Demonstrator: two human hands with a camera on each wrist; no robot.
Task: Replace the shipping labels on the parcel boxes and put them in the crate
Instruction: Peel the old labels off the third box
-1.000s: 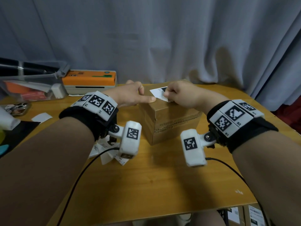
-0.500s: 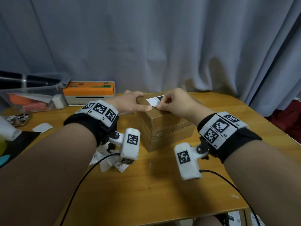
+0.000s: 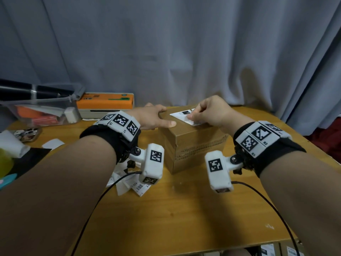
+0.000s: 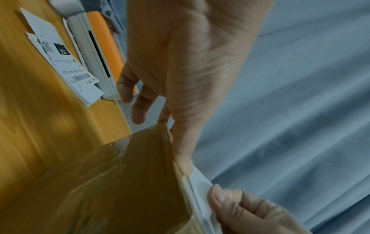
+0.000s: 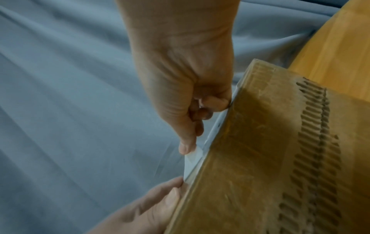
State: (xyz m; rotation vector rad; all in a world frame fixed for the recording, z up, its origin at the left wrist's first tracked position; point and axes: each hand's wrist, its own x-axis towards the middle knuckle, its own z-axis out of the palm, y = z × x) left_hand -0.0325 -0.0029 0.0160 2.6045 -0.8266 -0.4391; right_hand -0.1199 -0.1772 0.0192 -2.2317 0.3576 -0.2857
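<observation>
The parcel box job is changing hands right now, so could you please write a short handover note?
Left hand: thumb laid straight along the top of the parcel box, steadying it.
Right hand: pinches a corner of the white label on the box top; that corner is lifted.
Box stands on the wooden table; a pile of label scraps lies left of it.
Left to do: finish this label and crate the box; no crate is in view.
</observation>
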